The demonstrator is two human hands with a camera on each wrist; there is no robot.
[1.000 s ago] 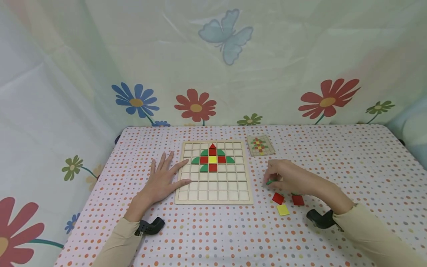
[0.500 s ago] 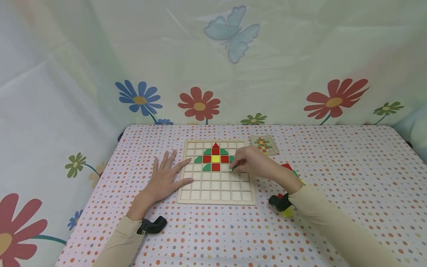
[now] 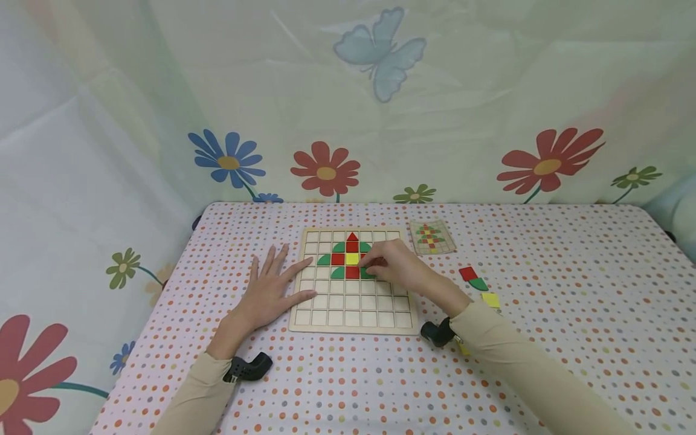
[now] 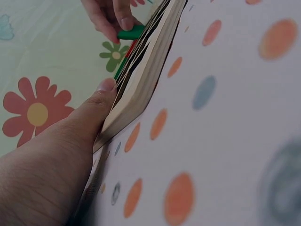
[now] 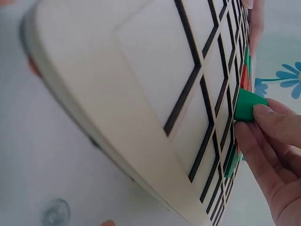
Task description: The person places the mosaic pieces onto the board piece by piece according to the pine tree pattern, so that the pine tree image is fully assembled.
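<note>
A wooden grid board (image 3: 326, 317) lies on the dotted cloth, with red, yellow and green tiles forming a tree-like pattern in its upper middle. My left hand (image 3: 266, 296) rests at the board's left side, fingers spread, thumb and index finger reaching over the rim. Above the board, my right hand (image 3: 399, 266) pinches a green quarter-circle tile (image 5: 248, 106) between thumb and fingers. That tile is tilted, its lower edge right at the grid, beside the lower red square (image 3: 352, 272). The right hand covers part of the pattern's right side.
A small pattern card (image 3: 443, 243) lies right of the board's top corner. Further right on the cloth are a red square tile (image 3: 467, 274), a green quarter-circle tile (image 3: 478, 284) and a yellow tile (image 3: 490, 300). Another yellow piece (image 3: 463, 349) shows partly under the right sleeve.
My right hand has carried the green quarter-circle tile left from the loose tiles to the board, then slightly further left toward the lower red square. The left hand stays in place.
</note>
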